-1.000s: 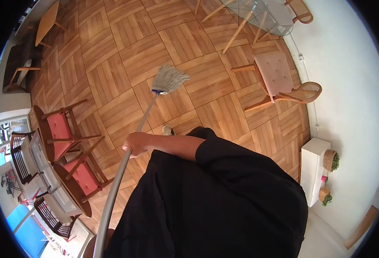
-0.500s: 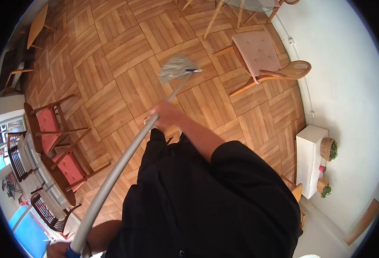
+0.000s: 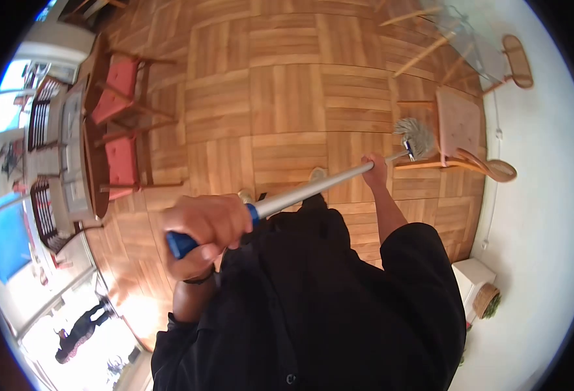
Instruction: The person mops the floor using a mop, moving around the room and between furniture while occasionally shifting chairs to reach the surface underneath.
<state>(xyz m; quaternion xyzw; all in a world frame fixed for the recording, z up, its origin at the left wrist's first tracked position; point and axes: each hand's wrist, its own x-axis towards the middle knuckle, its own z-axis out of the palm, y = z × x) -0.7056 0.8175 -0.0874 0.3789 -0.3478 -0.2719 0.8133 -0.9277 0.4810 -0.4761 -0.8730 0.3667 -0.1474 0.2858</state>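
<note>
A mop with a long grey handle [image 3: 316,187] stretches across the view in front of me. My left hand [image 3: 209,228] is wrapped round the blue grip at its upper end. Farther down the handle, my right hand [image 3: 375,171] is closed round the pole, not far from the head. The mop's stringy grey head [image 3: 416,137] lies on the wooden floor [image 3: 287,98] at the right, close by the front legs of a pink-cushioned chair [image 3: 459,127].
A glass table [image 3: 473,42] on wooden legs is at the upper right, before a white wall [image 3: 541,150]. Red-cushioned chairs [image 3: 121,91] line a table on the left. A white cabinet [image 3: 473,280] with a basket plant stands lower right. Another person [image 3: 82,332] is beyond the doorway.
The mop head has swung right, from mid-floor to beside the pink chair. My left hand has come up and forward with the grip; my right hand has moved right. The view has turned.
</note>
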